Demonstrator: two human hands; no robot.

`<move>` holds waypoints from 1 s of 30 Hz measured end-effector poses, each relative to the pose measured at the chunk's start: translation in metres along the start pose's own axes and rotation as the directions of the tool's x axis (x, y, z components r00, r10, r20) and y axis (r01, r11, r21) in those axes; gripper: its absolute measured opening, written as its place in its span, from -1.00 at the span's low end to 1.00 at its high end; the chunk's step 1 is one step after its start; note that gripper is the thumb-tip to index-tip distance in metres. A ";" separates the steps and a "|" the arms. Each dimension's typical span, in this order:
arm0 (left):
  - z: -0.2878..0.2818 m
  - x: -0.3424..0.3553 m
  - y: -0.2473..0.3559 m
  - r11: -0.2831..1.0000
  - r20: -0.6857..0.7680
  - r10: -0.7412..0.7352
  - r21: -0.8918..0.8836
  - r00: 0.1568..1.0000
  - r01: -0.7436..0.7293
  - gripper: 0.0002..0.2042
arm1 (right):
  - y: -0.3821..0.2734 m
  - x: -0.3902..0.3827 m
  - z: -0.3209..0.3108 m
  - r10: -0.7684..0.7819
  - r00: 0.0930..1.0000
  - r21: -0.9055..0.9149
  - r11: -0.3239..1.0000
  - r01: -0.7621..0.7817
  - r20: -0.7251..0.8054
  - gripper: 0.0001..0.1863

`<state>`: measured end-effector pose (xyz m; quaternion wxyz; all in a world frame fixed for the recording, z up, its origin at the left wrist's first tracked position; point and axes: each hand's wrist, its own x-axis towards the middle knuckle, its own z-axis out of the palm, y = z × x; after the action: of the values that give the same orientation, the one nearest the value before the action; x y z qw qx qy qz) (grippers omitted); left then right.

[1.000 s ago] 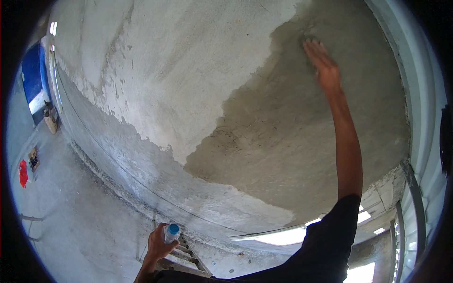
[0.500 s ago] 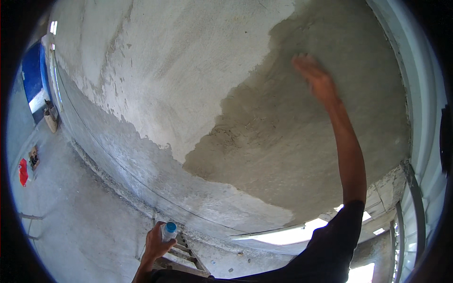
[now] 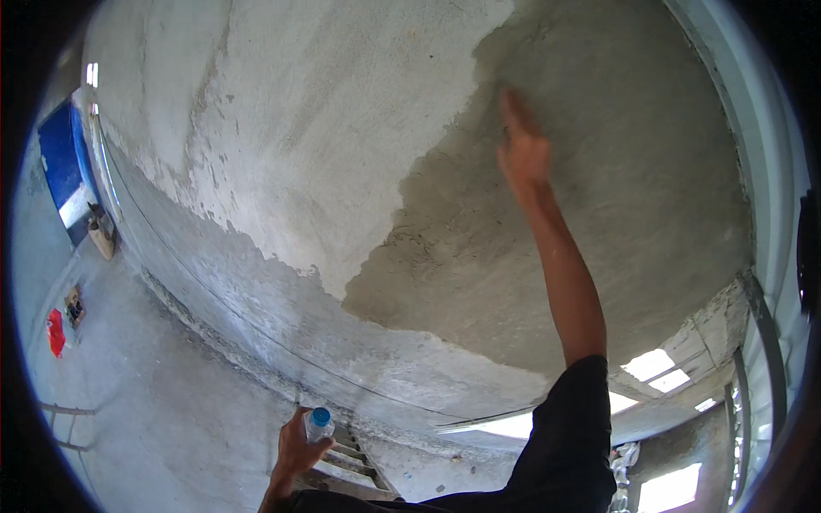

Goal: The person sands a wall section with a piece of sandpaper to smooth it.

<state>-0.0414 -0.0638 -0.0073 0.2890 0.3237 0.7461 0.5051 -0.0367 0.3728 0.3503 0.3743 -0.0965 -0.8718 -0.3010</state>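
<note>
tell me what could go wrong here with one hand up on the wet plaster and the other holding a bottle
The right hand is stretched far up onto the dark damp patch, so it may mar it. The left hand grips a bottle instead of the ladder below, so balance looks poor.

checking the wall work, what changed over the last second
The right hand swept left and slightly down across the darker wet plaster patch, from near its upper right toward its left part, fingers flat and open. The left hand stayed low, holding the blue-capped bottle above the ladder.
</note>
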 end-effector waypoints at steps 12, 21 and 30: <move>-0.018 0.002 -0.010 0.996 -0.044 0.042 0.086 0.998 -0.038 -0.47 | -0.034 0.044 0.072 0.124 0.971 0.021 0.992 -0.123 -0.204 -0.37; -0.029 0.005 -0.006 0.998 -0.041 0.012 0.068 0.999 -0.009 -0.48 | 0.038 0.075 0.018 0.187 0.774 -0.217 0.897 -0.386 -0.605 -0.37; -0.028 0.008 -0.008 0.994 -0.029 0.003 0.105 1.000 0.000 -0.46 | 0.023 0.075 0.001 0.083 0.875 -0.085 0.986 -0.140 -0.477 -0.41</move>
<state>-0.0691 -0.0759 -0.0068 0.2602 0.3317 0.7756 0.4698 -0.0811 0.3875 0.4131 0.5854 -0.0924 -0.7285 -0.3437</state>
